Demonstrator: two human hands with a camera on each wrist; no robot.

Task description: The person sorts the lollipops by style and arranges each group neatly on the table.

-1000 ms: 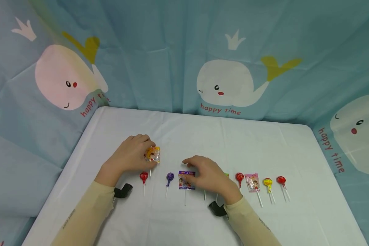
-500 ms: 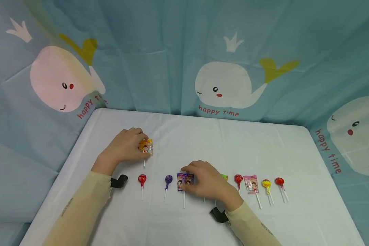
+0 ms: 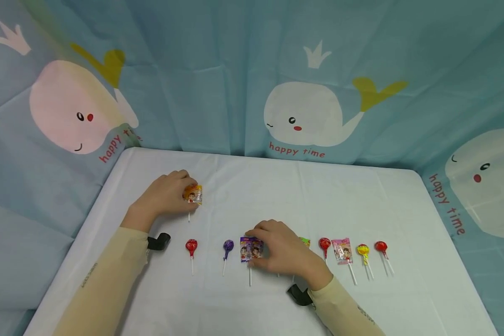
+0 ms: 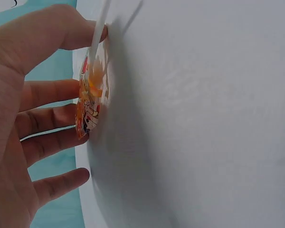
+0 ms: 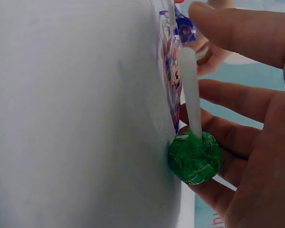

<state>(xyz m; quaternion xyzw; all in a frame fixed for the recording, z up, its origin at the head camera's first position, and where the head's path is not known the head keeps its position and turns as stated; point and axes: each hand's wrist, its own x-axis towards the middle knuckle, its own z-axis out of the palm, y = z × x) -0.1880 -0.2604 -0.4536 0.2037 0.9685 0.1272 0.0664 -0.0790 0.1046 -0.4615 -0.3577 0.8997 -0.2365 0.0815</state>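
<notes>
within left hand point(image 3: 167, 192), orange-wrapped lollipop point(image 3: 195, 195) pinched between thumb and fingers, right hand point(image 3: 279, 247) agape at purple packet point(image 3: 247, 250)

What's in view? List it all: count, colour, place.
Orange lollipop: 1, orange, in left hand
Red lollipops: 3, red, one left, two right
Purple lollipops: 2, purple, near right hand
Green lollipop: at least 1, green, under right hand
Pink lollipop: 1, pink, at right
Yellow lollipop: 1, yellow, beside pink one
Tablecloth: 1, white, under lollipops
Curtain: count unclear, blue, behind tablecloth
Whales: 3, pale, on curtain
Devices: 2, black, by sleeves
Sleeves: 2, beige, at bottom
Left hand, right hand: 1 each, bare, over tablecloth
</notes>
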